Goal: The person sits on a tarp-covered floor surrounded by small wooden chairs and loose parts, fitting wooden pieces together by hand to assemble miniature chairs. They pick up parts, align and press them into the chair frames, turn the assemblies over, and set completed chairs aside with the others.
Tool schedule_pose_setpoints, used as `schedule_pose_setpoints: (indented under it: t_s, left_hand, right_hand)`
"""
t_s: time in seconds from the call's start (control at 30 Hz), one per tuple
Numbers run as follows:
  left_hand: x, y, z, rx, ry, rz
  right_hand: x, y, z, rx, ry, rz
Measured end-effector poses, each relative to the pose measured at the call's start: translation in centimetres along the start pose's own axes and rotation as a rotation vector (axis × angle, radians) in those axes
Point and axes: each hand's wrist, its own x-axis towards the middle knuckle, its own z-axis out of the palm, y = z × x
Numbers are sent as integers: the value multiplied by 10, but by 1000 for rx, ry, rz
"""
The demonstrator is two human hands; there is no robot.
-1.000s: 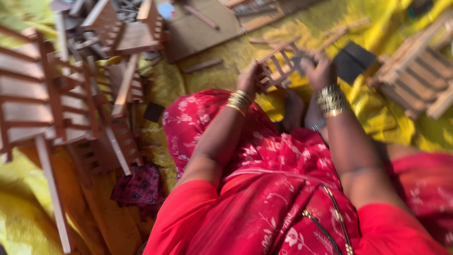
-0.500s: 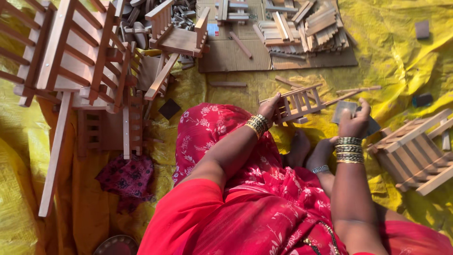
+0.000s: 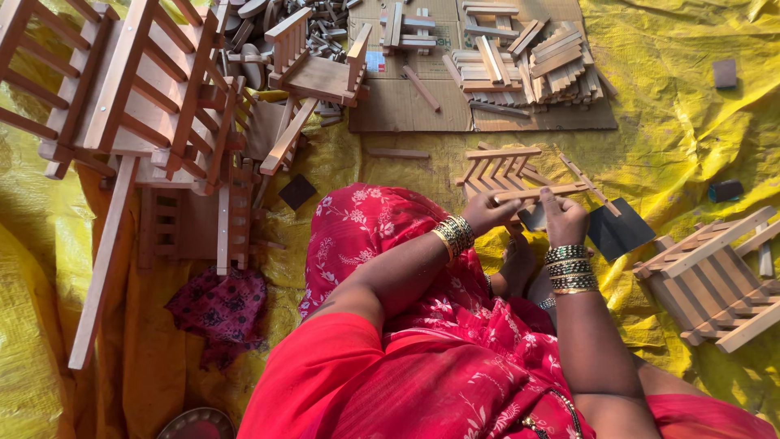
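Both hands have come closer together on the work since a second ago. The left hand [image 3: 486, 213] pinches the near rail of the small slatted wooden frame [image 3: 500, 173], and the right hand [image 3: 563, 218], which was apart by the dark sheet, now pinches the same rail's other end — so the piece looks steadied from both sides. The frame lies flat on the yellow tarp [image 3: 674, 122], just past the person's knee: pale wood, two rails joined by slanted slats, a loose thin stick [image 3: 591, 184] crossing its right end. The dark square sheet [image 3: 619, 230] lies just beside the right hand.
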Motion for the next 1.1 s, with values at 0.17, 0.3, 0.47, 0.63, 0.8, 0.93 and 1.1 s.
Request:
schedule_pose_setpoints:
  t_s: [0.17,0.3,0.47,0.63,0.8,0.93,1.1]
  left_hand:
    - [-3,5,7,360,-44,36]
    - [-10,10,16,489,-122,-22]
    - [-15,0,18,861,-207,115]
    - [-8,-16,13,794,-338,100]
    - [0,-13,19,48,-402,-369]
    - [8,10,5,-64,-228,-29]
    - [10,46,-33,953,394,28]
  right_hand:
    - [5,0,5,326,46,-31]
    - [10,0,1,271,37,-139]
    - [10,1,-9,188,-55,-42]
    - [9,4,-9,-266,-23,-75]
    - [15,10,-14,-352,3,-77]
    - [17,13,-20,-371,-41,-74]
    - [17,14,-26,-472,-82,-37]
